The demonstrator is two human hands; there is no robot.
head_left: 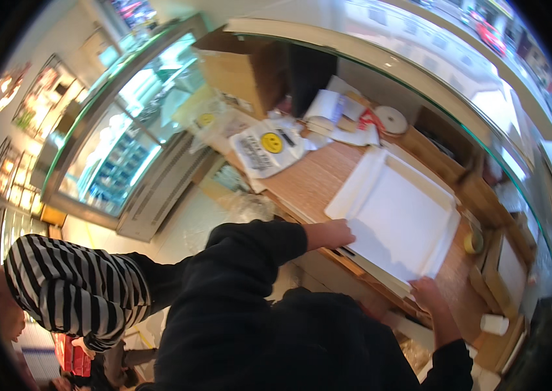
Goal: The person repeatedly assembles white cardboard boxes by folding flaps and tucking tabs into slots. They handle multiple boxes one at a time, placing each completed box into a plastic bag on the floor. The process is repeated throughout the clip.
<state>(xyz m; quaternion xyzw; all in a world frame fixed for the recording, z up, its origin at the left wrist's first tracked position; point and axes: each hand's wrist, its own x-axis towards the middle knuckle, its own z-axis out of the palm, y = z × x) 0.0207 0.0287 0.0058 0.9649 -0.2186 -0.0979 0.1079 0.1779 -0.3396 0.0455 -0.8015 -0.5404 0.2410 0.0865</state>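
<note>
A shallow white cardboard box (396, 212) with raised sides lies on the wooden counter in front of me. My left hand (336, 233) is closed at its near left edge, with the fingertips hidden against the board. At the near right corner, my right hand (425, 294) pinches the box's rim between thumb and fingers. A shadow falls over the near part of the white base.
On the wooden counter (302, 189) lie a white plastic bag (268, 146), papers (334, 114), a tape roll (474, 242) and a white roll (392, 120). Cardboard boxes (240, 72) stand behind. A person in a striped top (74, 287) is at left, near a glass display case (113, 156).
</note>
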